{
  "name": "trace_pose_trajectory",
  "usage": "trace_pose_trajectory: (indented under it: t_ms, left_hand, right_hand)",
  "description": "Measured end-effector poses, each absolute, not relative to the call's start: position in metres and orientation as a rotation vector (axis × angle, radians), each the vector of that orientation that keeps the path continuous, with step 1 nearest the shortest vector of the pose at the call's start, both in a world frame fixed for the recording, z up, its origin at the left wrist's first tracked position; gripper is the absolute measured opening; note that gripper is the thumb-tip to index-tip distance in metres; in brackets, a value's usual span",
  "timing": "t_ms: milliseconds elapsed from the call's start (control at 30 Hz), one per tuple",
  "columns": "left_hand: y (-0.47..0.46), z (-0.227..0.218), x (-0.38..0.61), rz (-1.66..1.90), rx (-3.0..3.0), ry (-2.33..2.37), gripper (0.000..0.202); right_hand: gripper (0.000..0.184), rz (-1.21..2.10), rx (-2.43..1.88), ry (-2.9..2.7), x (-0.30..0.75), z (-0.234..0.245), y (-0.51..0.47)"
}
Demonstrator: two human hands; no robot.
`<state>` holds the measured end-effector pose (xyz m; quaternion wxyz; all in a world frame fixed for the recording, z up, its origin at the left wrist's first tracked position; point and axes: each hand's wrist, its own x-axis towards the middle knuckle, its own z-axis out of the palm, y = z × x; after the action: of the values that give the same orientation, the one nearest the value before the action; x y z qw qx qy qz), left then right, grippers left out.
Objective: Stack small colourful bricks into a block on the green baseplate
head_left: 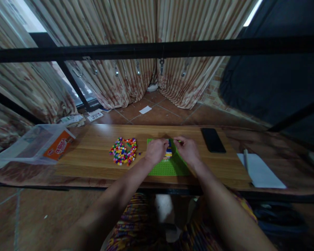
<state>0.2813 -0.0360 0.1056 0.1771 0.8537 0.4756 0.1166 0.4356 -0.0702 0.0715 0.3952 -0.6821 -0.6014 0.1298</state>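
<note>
A green studded baseplate [170, 169] lies on the wooden board in front of me. Small toy bricks in blue, white, yellow and orange form a block [168, 153] near its middle. My left hand [156, 150] is over the plate's left part, its curled fingertips at the upper left of that block; whatever they grip is hidden. Just across from it, my right hand [188, 150] is closed in a pinch above the plate's upper right part. What sits between those fingertips is too small to make out. A ring-shaped pile of loose, many-coloured bricks [120, 153] lies to the left.
A black phone [213, 140] lies right of the plate on the wooden board [94, 150]. Farther right are white paper [264, 170] and a pen-like stick [246, 160]. A clear plastic bin [34, 139] with an orange label stands at the left. A dark bar [136, 50] crosses the view beyond.
</note>
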Motion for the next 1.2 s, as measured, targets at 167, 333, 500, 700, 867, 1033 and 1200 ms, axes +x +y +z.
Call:
trace_pose_trajectory:
  t_ms: [167, 333, 500, 700, 867, 1033, 1200]
  left_hand:
    - [-0.033, 0.101, 0.286, 0.238, 2.466, 1.387, 0.029]
    - [-0.031, 0.098, 0.289, 0.291, 2.399, 1.404, 0.027]
    - [-0.028, 0.099, 0.292, 0.331, 2.291, 1.443, 0.025]
    - [-0.025, 0.1, 0.293, 0.309, 2.257, 1.445, 0.026]
    - [-0.027, 0.104, 0.292, 0.233, 2.279, 1.436, 0.032]
    - [-0.029, 0.106, 0.292, 0.218, 2.279, 1.416, 0.032]
    - [-0.031, 0.104, 0.289, 0.23, 2.28, 1.386, 0.032]
  right_hand:
    - [0.021, 0.428, -1.9, -1.655, 0.434, 0.07, -0.07]
    - [0.022, 0.478, -1.914, -1.646, 0.432, 0.074, -0.071]
    - [0.018, 0.443, -1.88, -1.692, 0.428, 0.072, -0.071]
    - [0.017, 0.288, -1.884, -1.76, 0.424, 0.069, -0.071]
    - [0.02, 0.281, -1.893, -1.801, 0.422, 0.07, -0.072]
    - [0.02, 0.279, -1.856, -1.839, 0.422, 0.071, -0.073]
    - [0.02, 0.238, -1.861, -1.855, 0.423, 0.068, -0.072]
